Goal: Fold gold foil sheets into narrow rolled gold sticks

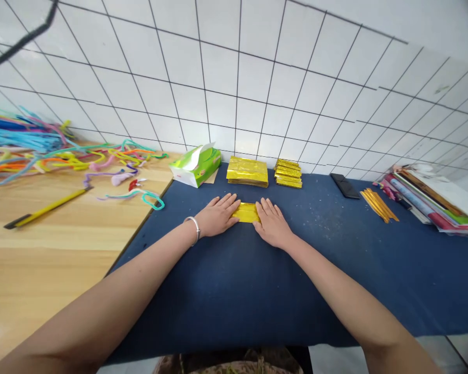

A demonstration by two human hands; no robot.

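Observation:
A small sheet of shiny gold foil paper lies flat on the dark blue cloth. My left hand, with a silver bangle at the wrist, presses its left end with outstretched fingers. Over the right end rests my right hand, palm down and fingers extended. Both ends of the sheet are partly hidden under the hands. Just behind it sits a thick stack of gold foil sheets. To the right of that stack is a pile of folded gold foil strips.
A green tissue box stands behind my left hand. Colourful pipe cleaners and a yellow-black pen-like tool lie on the wooden tabletop at left. Toward the right are a black phone-like object, golden strips and stacked books. A tiled wall bounds the back.

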